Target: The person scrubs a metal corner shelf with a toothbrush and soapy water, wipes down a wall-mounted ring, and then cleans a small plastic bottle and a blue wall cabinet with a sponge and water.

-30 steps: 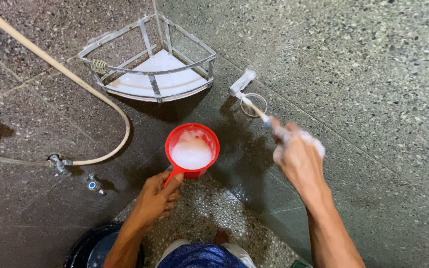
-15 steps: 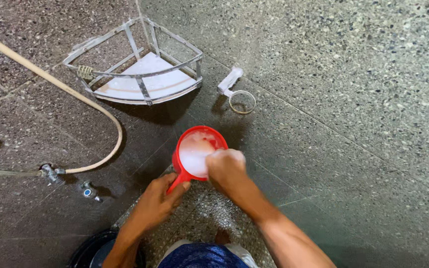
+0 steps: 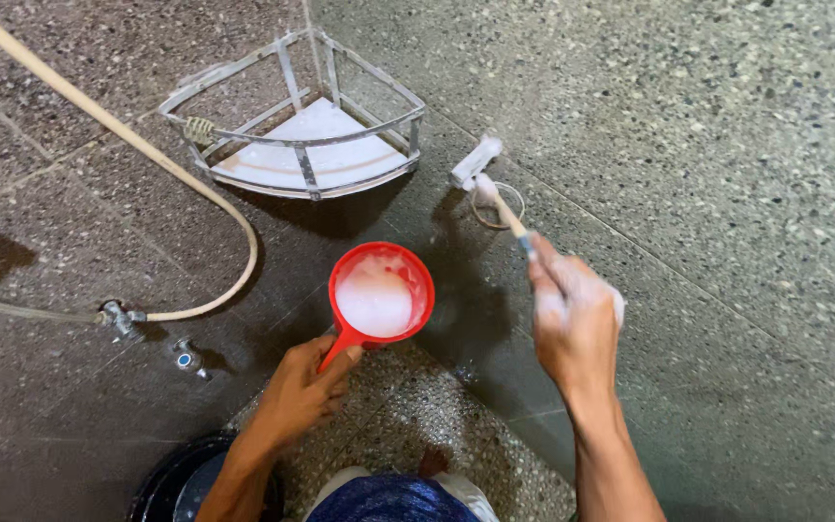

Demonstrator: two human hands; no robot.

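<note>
Brush (image 3: 500, 205) in right hand (image 3: 572, 319) grip, tip on wall ring holder (image 3: 495, 198).

Speckled terrazzo floor (image 3: 417, 425) was seen wet, bordered by stone walls. Dark bucket (image 3: 171, 483) was set on floor at lower left, beside person's feet.

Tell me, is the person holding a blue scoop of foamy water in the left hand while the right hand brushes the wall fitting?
Not quite: the head view shows the scoop is red, not blue. The left hand grips its handle, and the right hand works a small brush at the wall fitting.
</note>
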